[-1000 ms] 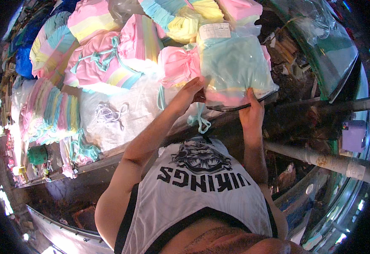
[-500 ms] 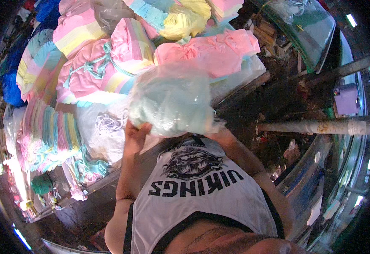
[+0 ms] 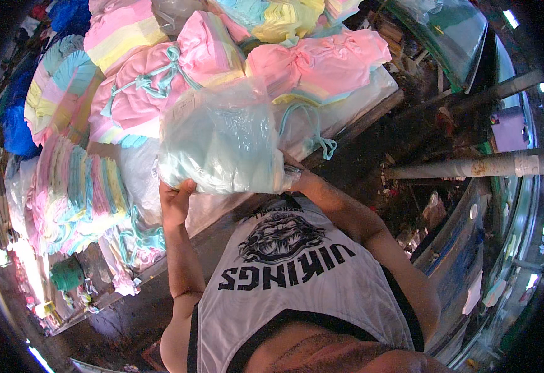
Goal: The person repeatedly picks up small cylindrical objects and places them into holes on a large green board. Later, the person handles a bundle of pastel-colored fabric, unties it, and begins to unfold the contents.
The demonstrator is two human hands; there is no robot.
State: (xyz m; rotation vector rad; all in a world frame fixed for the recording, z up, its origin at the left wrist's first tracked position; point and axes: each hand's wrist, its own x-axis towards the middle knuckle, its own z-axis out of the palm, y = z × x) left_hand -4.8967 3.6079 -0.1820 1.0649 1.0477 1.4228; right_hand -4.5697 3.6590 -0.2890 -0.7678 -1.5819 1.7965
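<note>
A clear plastic bag packed with pale mint-green cloth is held up in front of my chest, above the table's near edge. My left hand grips its lower left corner, thumb on top and the other fingers underneath. At the bag's right end is my right hand, its fingers mostly hidden by the plastic. Just beyond the bag lie a pink cloth bundle tied with a mint cord and a second gathered pink bundle. A loose mint cord rests to the right of the bag.
Stacks of striped pastel cloth line the table's left side, with more piles at the back. Plastic sheeting covers part of the tabletop. A pale pipe and a dark, cluttered floor lie to the right.
Both hands have shifted the bag to the left, and its surface now lies flatter toward me. The mint cord on the right has come into view; the white cord is now hidden.
</note>
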